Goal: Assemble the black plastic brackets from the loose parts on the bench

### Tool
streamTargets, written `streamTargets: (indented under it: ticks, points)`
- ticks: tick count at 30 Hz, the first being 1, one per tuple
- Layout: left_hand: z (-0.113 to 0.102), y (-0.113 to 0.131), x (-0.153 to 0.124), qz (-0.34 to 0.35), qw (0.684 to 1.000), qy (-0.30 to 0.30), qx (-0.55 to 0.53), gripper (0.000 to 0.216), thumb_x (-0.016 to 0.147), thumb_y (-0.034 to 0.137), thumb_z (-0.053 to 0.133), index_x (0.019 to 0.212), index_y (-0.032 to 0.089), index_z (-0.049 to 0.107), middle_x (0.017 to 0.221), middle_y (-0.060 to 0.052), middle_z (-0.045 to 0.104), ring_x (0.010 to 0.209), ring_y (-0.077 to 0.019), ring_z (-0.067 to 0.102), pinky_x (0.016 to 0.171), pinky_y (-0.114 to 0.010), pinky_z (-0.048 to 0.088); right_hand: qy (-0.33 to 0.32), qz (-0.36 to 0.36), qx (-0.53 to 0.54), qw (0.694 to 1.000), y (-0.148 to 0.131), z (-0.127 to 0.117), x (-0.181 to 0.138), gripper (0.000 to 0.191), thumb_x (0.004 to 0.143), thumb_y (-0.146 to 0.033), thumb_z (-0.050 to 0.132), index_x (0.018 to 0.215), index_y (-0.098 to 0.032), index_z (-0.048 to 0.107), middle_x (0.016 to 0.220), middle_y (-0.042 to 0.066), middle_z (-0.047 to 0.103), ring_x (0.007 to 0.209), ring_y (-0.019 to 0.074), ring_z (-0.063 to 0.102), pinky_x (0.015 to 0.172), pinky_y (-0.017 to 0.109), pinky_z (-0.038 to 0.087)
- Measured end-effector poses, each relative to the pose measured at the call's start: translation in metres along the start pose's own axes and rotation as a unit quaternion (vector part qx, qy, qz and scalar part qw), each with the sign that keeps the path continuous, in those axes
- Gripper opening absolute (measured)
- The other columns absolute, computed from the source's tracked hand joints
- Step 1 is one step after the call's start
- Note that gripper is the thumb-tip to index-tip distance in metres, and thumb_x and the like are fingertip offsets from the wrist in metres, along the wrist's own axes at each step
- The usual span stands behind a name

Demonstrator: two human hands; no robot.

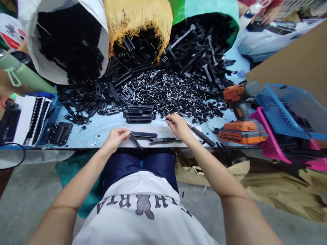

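My left hand (pixel 117 139) pinches the left end of a black hinged plastic bracket (pixel 143 134). Its two arms are spread into a V on the table edge. My right hand (pixel 180 126) is at the near side of a heap of black-headed screws (pixel 163 86), thumb and fingers together on a small dark piece, probably one of these screws. Below that hand lies an open-ended wrench (pixel 165 140). A tool with a black handle (pixel 204 136) and metal shaft rests beside the right wrist. Just beyond the bracket sits a stack of folded black brackets (pixel 139 114).
White (pixel 32 64), yellow (pixel 138 17) and green (pixel 204 8) sacks spill black parts at the back. An orange cordless drill (pixel 240 115) stands right, near blue (pixel 270 102) and pink (pixel 273 144) baskets. A green bottle (pixel 28 69) lies left. Another person's hand (pixel 271 14) shows top right.
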State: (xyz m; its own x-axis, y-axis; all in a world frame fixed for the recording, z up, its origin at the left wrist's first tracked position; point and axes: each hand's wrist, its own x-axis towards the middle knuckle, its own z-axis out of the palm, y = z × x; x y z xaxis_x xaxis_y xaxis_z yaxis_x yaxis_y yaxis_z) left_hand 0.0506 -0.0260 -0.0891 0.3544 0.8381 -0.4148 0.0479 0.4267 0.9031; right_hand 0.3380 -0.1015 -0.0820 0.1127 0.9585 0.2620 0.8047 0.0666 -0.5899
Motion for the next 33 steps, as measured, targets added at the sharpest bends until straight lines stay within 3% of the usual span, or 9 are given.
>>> streamTargets:
  ticks: [6, 10, 15, 19, 22, 25, 30, 31, 33]
  points:
    - [-0.006, 0.011, 0.008, 0.007, 0.991, -0.065, 0.117, 0.042, 0.052, 0.044, 0.077, 0.073, 0.01, 0.066, 0.061, -0.004, 0.06, 0.052, -0.0082, 0.047, 0.052, -0.021, 0.038, -0.083, -0.009, 0.083, 0.993, -0.025, -0.01, -0.008, 0.015, 0.085, -0.028, 0.058, 0.091, -0.016, 0.064, 0.086, 0.004, 0.064, 0.072, 0.015, 0.06, 0.069, 0.026, 0.049]
    - [-0.007, 0.004, 0.016, 0.067, 0.977, -0.027, 0.203, 0.045, 0.055, 0.044, 0.074, 0.086, 0.012, 0.069, 0.076, -0.005, 0.063, 0.058, -0.0092, 0.049, 0.055, -0.022, 0.037, -0.122, -0.037, 0.033, 0.991, -0.031, -0.003, -0.009, 0.007, 0.083, -0.018, 0.061, 0.087, -0.016, 0.065, 0.083, 0.003, 0.065, 0.071, 0.0145, 0.061, 0.067, 0.023, 0.047]
    - [-0.009, -0.011, 0.022, 0.036, 0.981, -0.046, 0.187, 0.06, 0.057, 0.049, 0.071, 0.101, 0.009, 0.064, 0.073, -0.004, 0.059, 0.059, -0.0097, 0.048, 0.057, -0.022, 0.037, -0.099, -0.1, -0.038, 0.989, -0.033, 0.007, -0.017, 0.009, 0.086, -0.017, 0.058, 0.089, -0.016, 0.066, 0.088, 0.004, 0.066, 0.079, 0.0164, 0.063, 0.071, 0.024, 0.047]
    - [-0.01, -0.012, 0.018, 0.125, 0.948, -0.012, 0.292, 0.048, 0.067, 0.043, 0.066, 0.103, 0.012, 0.062, 0.082, -0.006, 0.06, 0.062, -0.0114, 0.049, 0.063, -0.027, 0.042, -0.076, -0.161, -0.08, 0.981, -0.031, 0.008, -0.027, 0.017, 0.091, -0.019, 0.05, 0.089, -0.015, 0.066, 0.091, 0.007, 0.066, 0.082, 0.0178, 0.063, 0.072, 0.025, 0.048]
    - [-0.003, -0.011, 0.01, 0.262, 0.877, 0.027, 0.403, 0.035, 0.076, 0.037, 0.06, 0.103, 0.014, 0.062, 0.098, -0.008, 0.06, 0.082, -0.0171, 0.054, 0.079, -0.032, 0.044, -0.074, -0.191, -0.08, 0.976, -0.028, 0.01, -0.029, 0.02, 0.093, -0.019, 0.045, 0.093, -0.014, 0.065, 0.092, 0.007, 0.065, 0.086, 0.0176, 0.062, 0.075, 0.025, 0.048]
    - [0.007, -0.01, 0.001, 0.4, 0.775, 0.043, 0.488, 0.031, 0.083, 0.036, 0.054, 0.105, 0.015, 0.061, 0.108, -0.01, 0.059, 0.104, -0.0224, 0.051, 0.09, -0.037, 0.04, -0.113, -0.229, -0.096, 0.962, -0.022, 0.018, -0.029, 0.024, 0.094, -0.016, 0.04, 0.098, -0.014, 0.064, 0.094, 0.009, 0.064, 0.085, 0.0175, 0.06, 0.074, 0.026, 0.047]
    - [0.025, -0.017, 0.002, 0.53, 0.575, -0.134, 0.609, 0.04, 0.089, 0.034, 0.046, 0.122, 0.012, 0.051, 0.123, -0.013, 0.054, 0.116, -0.0247, 0.046, 0.098, -0.04, 0.032, -0.096, -0.265, -0.111, 0.953, -0.002, 0.028, -0.042, 0.032, 0.098, -0.032, 0.036, 0.116, -0.015, 0.057, 0.115, 0.011, 0.057, 0.1, 0.0198, 0.054, 0.084, 0.032, 0.043]
    - [0.029, -0.019, 0.007, 0.529, 0.544, -0.161, 0.631, 0.045, 0.09, 0.036, 0.046, 0.125, 0.01, 0.048, 0.126, -0.014, 0.051, 0.115, -0.0253, 0.046, 0.097, -0.039, 0.033, -0.087, -0.258, -0.137, 0.952, 0.004, 0.027, -0.045, 0.039, 0.097, -0.041, 0.038, 0.12, -0.015, 0.055, 0.12, 0.013, 0.054, 0.102, 0.0219, 0.053, 0.085, 0.034, 0.042]
    - [0.038, -0.021, 0.017, 0.504, 0.517, -0.173, 0.67, 0.055, 0.088, 0.042, 0.047, 0.129, 0.006, 0.044, 0.125, -0.018, 0.051, 0.107, -0.0262, 0.051, 0.088, -0.037, 0.038, -0.065, -0.22, -0.21, 0.951, 0.016, 0.024, -0.051, 0.057, 0.091, -0.06, 0.04, 0.116, -0.012, 0.057, 0.112, 0.016, 0.056, 0.095, 0.0249, 0.054, 0.077, 0.034, 0.042]
